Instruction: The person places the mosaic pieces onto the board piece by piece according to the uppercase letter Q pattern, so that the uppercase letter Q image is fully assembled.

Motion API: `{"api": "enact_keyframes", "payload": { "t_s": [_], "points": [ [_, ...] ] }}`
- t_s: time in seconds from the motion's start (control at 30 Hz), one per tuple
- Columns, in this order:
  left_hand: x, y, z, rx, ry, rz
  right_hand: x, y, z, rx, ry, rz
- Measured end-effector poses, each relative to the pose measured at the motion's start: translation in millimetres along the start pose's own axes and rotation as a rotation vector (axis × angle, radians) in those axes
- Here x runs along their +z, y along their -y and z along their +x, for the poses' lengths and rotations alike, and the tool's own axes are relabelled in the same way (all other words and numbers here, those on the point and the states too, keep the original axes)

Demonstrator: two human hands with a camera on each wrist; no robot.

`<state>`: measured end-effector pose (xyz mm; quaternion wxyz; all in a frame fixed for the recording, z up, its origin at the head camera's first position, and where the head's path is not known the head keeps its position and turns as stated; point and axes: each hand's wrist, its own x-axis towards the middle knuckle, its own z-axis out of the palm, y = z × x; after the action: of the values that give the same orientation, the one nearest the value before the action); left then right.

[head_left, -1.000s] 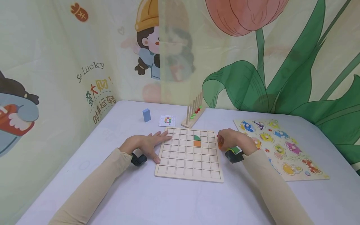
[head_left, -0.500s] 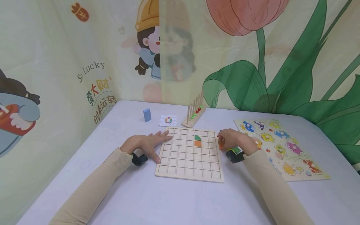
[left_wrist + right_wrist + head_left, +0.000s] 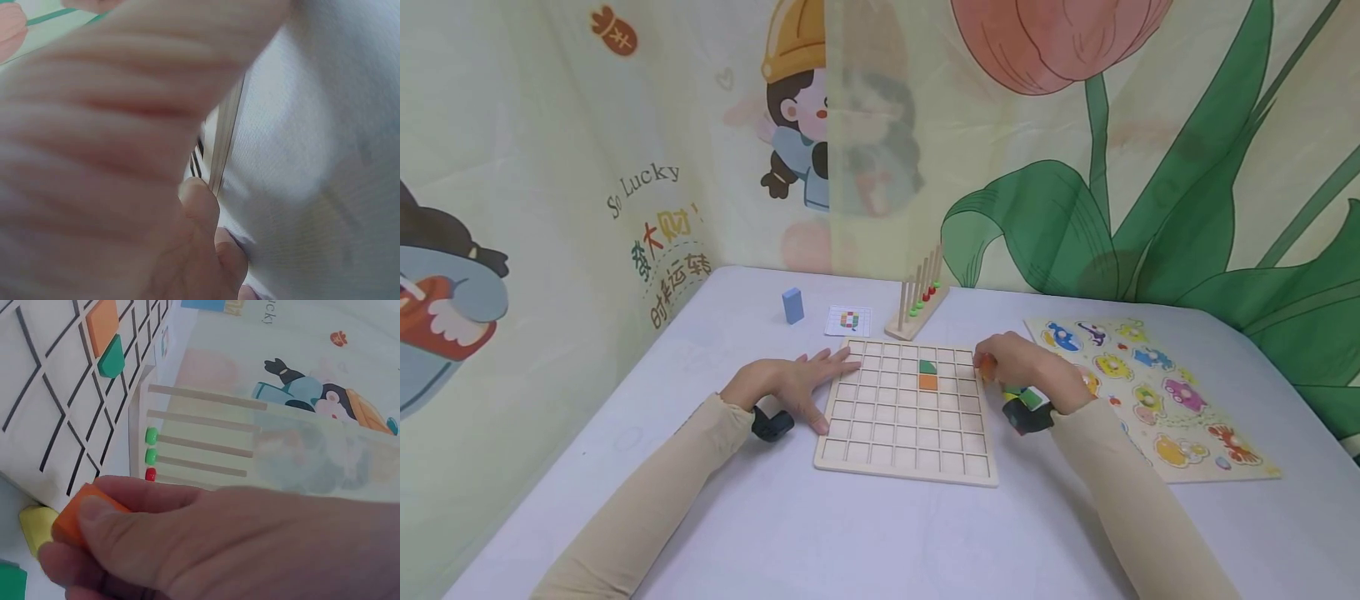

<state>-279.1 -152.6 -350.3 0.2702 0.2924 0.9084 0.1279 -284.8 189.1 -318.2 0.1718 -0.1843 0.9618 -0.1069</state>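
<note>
My left hand (image 3: pixel 793 387) rests with spread, straight fingers on the left edge of a wooden grid board (image 3: pixel 891 433). A green tile with one rounded corner (image 3: pixel 927 367) sits in a cell near the board's far side, directly behind an orange square tile (image 3: pixel 928 382). At the board's right edge, my right hand (image 3: pixel 1018 362) pinches another orange tile (image 3: pixel 70 520) between thumb and fingers. Beside that hand lie a yellow piece (image 3: pixel 34 528) and a green piece (image 3: pixel 11 582), partly hidden in the head view. The left wrist view is mostly blocked by skin.
Behind the board lie a printed pattern card (image 3: pixel 848 322) and a peg rack (image 3: pixel 912 321) with red and green beads. A blue block (image 3: pixel 792 306) stands at the back left. An animal puzzle board (image 3: pixel 1127 417) covers part of the right side.
My right hand has risen slightly and shifted a little left toward the board, with the orange tile in its fingers. More of the pieces beneath it shows. My left hand stays put.
</note>
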Motion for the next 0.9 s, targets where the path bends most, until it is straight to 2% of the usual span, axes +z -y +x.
{"api": "enact_keyframes", "payload": {
  "t_s": [0.57,0.9],
  "points": [
    [-2.4,-1.5,-0.9,0.01,0.006,-0.001,2,13,1.0,-0.093,-0.047,0.075],
    [-2.3,0.4,-0.1,0.014,0.012,-0.005,11,27,6.2,-0.166,-0.076,0.105]
  ]
}}
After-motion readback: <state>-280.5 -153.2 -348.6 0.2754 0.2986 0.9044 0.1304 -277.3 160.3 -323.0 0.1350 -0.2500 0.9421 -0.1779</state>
